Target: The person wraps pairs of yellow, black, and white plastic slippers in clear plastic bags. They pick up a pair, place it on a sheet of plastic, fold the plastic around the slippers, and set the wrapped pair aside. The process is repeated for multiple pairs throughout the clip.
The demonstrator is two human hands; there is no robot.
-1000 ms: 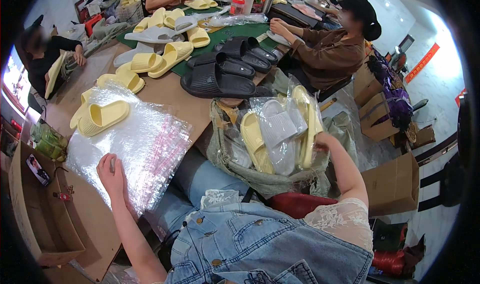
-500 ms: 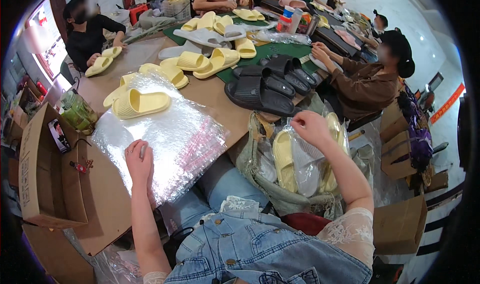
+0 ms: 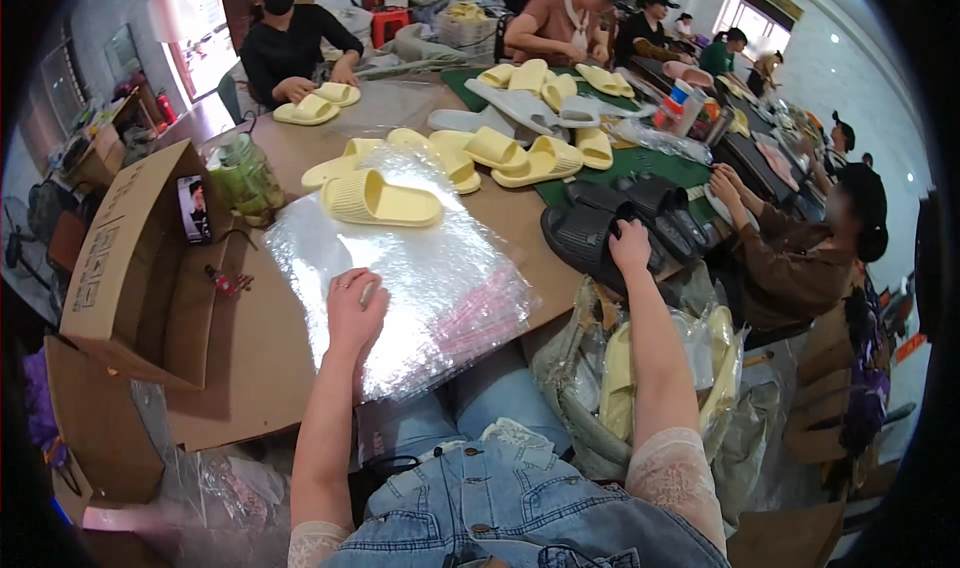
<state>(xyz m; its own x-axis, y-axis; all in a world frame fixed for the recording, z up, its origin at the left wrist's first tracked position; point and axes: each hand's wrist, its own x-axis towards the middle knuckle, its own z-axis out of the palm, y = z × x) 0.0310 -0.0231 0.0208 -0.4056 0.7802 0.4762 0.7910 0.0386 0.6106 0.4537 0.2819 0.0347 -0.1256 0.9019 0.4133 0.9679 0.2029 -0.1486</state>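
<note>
My left hand [image 3: 357, 310] rests on a stack of clear plastic bags [image 3: 440, 268], fingers loosely bent and apart, holding nothing that I can see. On the stack's far part lies a pale yellow slipper [image 3: 400, 204]. My right hand [image 3: 630, 249] is at the near black slippers [image 3: 578, 230], thumb and fingers closed on the edge of one. More black slippers [image 3: 655, 203] sit just behind. Below my right forearm, a sack [image 3: 570, 368] holds yellow slippers [image 3: 618, 383] wrapped in clear plastic.
Yellow slippers [image 3: 540, 161] and grey slippers [image 3: 510, 106] are piled across the table. An open cardboard box [image 3: 140, 268] with a phone [image 3: 194, 210] stands at left, beside a jar [image 3: 243, 178]. Co-workers sit around the far side; one touches yellow slippers [image 3: 307, 110].
My right hand has moved from above the sack forward to the black slippers. The view has turned left, so things appear shifted right. My left hand stays on the bags.
</note>
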